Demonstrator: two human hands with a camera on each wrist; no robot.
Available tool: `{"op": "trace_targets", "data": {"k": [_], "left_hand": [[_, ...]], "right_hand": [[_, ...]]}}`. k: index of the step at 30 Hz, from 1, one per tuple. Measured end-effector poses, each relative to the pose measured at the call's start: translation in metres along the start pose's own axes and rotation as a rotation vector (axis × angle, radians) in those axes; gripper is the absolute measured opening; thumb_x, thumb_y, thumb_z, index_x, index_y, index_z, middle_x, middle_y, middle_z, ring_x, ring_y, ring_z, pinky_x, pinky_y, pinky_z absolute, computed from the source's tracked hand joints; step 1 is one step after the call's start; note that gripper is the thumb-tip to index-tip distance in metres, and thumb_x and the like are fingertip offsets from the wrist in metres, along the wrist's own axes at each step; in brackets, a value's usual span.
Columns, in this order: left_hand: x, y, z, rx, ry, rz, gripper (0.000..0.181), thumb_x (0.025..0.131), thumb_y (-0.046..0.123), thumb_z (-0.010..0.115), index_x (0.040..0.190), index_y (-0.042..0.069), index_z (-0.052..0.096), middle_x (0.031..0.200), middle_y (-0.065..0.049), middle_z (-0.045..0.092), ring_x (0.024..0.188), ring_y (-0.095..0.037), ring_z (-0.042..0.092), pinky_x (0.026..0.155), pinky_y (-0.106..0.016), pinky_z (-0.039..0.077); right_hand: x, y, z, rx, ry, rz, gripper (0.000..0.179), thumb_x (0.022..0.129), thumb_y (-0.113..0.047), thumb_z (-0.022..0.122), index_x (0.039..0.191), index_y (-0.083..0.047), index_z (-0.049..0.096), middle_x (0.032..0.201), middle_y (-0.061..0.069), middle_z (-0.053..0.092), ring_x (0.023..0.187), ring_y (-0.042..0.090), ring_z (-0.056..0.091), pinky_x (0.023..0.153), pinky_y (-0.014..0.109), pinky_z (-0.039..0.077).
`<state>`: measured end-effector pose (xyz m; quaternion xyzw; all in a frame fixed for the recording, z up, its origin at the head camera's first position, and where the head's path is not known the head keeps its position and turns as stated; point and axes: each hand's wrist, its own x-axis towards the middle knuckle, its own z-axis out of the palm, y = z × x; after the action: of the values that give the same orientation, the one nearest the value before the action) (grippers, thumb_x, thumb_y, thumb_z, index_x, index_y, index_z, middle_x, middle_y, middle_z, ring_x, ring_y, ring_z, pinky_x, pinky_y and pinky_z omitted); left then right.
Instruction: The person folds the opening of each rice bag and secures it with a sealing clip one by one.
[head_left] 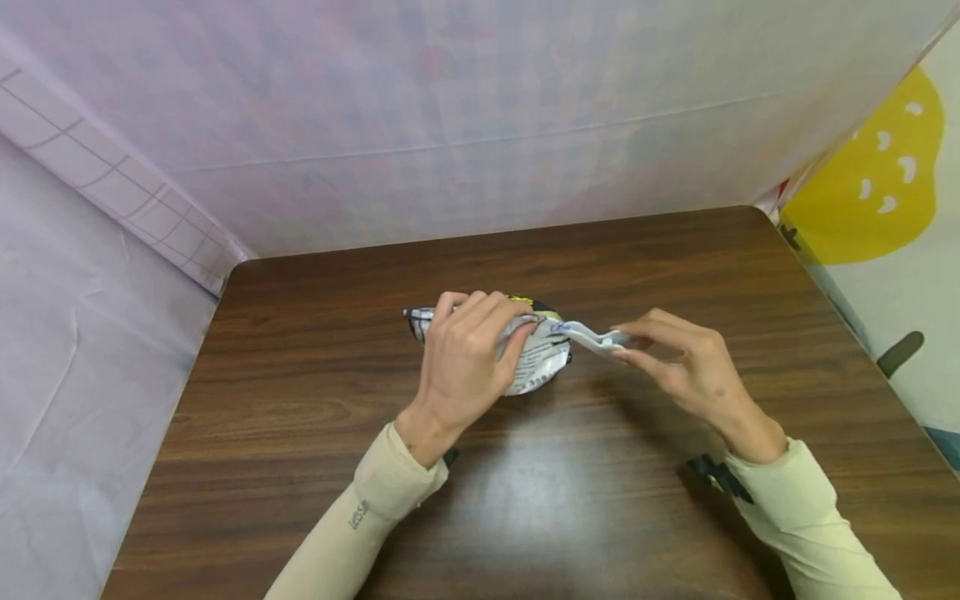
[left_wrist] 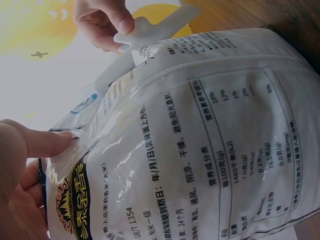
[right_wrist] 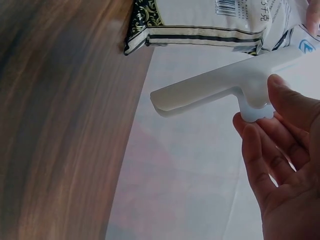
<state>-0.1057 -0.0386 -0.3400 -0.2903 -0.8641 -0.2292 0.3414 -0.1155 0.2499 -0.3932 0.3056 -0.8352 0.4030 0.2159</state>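
Note:
A printed white rice bag [head_left: 542,367] with black and gold trim is near the middle of the table. My left hand [head_left: 467,354] grips its upper part, thumb on the near side, with the fingers largely hidden behind in the left wrist view. Between thumb and fingers my right hand [head_left: 697,367] pinches the handle of a white bag clip [right_wrist: 215,86]. The clip's long bar lies right at the bag's edge in the left wrist view. Dense black print and a nutrition table cover the bag face [left_wrist: 190,140] there.
The brown wood-grain table [head_left: 300,417] has a white patterned curtain [head_left: 465,125] along its back edge. More white sheeting [head_left: 67,350] hangs at the left. At the right is a pale wall covering with a yellow shape [head_left: 877,192].

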Motion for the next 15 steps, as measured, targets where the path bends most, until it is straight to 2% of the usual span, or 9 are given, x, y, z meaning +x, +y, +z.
{"op": "trace_targets", "data": {"k": [5,15], "left_hand": [[-0.0009,0.0004,-0.0003,-0.002,-0.007,-0.009,0.011,0.097,0.022,0.075,0.104,0.015,0.077,0.095,0.004,0.079,0.082,-0.013,0.069,0.087,-0.033,0.048],[-0.0005,-0.0003,0.0001,0.004,-0.001,-0.007,0.011,0.097,0.023,0.075,0.104,0.015,0.077,0.095,0.004,0.079,0.082,-0.012,0.069,0.086,-0.032,0.048]], "right_hand": [[0.0021,-0.002,0.002,0.021,0.024,-0.024,0.047,0.063,0.018,0.087,0.103,-0.007,0.081,0.088,0.002,0.076,0.083,-0.003,0.065,0.078,0.012,0.054],[0.0061,-0.0069,0.0018,0.007,0.009,-0.007,0.043,0.068,0.016,0.088,0.103,-0.008,0.081,0.088,-0.001,0.075,0.083,-0.001,0.065,0.078,0.013,0.054]]}}
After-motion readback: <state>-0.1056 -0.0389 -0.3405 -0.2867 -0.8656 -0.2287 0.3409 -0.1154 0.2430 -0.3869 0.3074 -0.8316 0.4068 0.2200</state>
